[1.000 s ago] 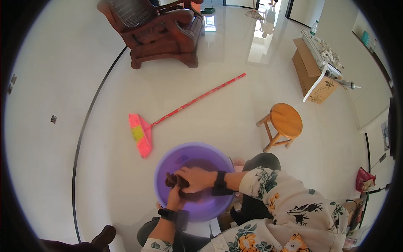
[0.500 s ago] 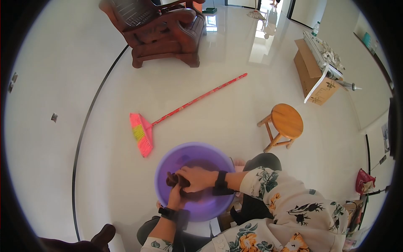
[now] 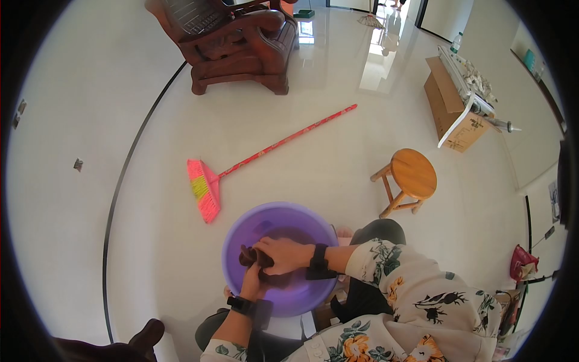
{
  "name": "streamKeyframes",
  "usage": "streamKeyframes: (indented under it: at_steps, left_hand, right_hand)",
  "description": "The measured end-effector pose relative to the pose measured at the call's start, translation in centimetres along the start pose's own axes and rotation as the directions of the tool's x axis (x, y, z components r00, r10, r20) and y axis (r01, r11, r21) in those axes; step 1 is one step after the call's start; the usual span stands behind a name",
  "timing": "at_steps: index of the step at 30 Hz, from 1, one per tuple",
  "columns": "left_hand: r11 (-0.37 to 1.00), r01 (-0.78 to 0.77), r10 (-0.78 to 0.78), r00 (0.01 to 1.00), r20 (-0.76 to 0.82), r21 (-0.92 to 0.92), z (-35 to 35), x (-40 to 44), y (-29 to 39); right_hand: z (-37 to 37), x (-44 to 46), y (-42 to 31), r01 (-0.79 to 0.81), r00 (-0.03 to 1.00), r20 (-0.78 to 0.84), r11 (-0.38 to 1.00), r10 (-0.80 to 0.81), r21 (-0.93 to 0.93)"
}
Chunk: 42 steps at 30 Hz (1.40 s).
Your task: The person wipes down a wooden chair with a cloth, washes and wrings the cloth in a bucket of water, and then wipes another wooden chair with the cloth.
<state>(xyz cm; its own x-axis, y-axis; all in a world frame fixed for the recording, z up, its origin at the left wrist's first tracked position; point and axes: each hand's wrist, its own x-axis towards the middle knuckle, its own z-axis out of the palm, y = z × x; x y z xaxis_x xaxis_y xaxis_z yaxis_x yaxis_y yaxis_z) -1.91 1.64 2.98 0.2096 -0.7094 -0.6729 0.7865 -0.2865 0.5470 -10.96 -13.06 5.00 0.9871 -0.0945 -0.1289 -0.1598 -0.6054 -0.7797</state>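
A purple basin (image 3: pixel 238 226) stands on the floor in front of me, with murky water in its bottom. Over it, my left hand (image 3: pixel 252 282) and my right hand (image 3: pixel 282 254) meet near the left side, both closed on a dark brown cloth (image 3: pixel 247 256). The cloth is bunched and twisted between them, and part of it hangs below my right hand. Each wrist has a black band with a dark device on it. Some fingertips are hidden by the cloth and the hands.
A pink and yellow broom (image 3: pixel 204 190) lies beyond the basin, its red handle pointing up right. A wooden stool (image 3: pixel 413 174) stands to the right. Farther back are a carved wooden chair (image 3: pixel 241 60) and a filled cardboard box (image 3: pixel 443 99). A person's feet show far off.
The view has shifted slightly, so the room's objects sit a little farther right. Both hands keep their grip on the cloth, with hardly any movement.
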Motion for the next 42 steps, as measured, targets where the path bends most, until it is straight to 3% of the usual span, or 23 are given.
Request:
streamKeyframes:
  at_steps: [7,28,31,35,42]
  left_hand:
    - [0.995,-0.068,0.071,0.997,0.04,-0.072,-2.4,2.1,-1.7]
    - [0.998,-0.025,0.03,0.996,0.082,-0.061,-2.7,2.1,-1.5]
    - [0.991,-0.037,0.047,0.996,0.076,-0.128,-1.9,2.0,-1.3]
    - [0.999,-0.014,0.015,0.999,0.052,-0.034,-0.9,0.9,-0.4]
    - [1.0,-0.016,0.017,0.997,0.071,-0.023,-1.5,1.3,-0.7]
  right_hand:
    - [-0.1,0.0,-0.1,-0.002,1.0,-0.008,0.999,0.002,0.032]
    - [0.3,0.3,0.5,0.026,0.999,-0.022,1.0,-0.026,0.013]
    - [0.1,0.0,0.3,0.023,0.999,-0.036,1.0,-0.023,0.014]
    - [-0.2,-0.2,-0.1,0.047,0.997,-0.066,0.999,-0.047,0.011]
    - [0.2,-0.1,0.2,0.068,0.994,-0.088,0.998,-0.067,0.013]
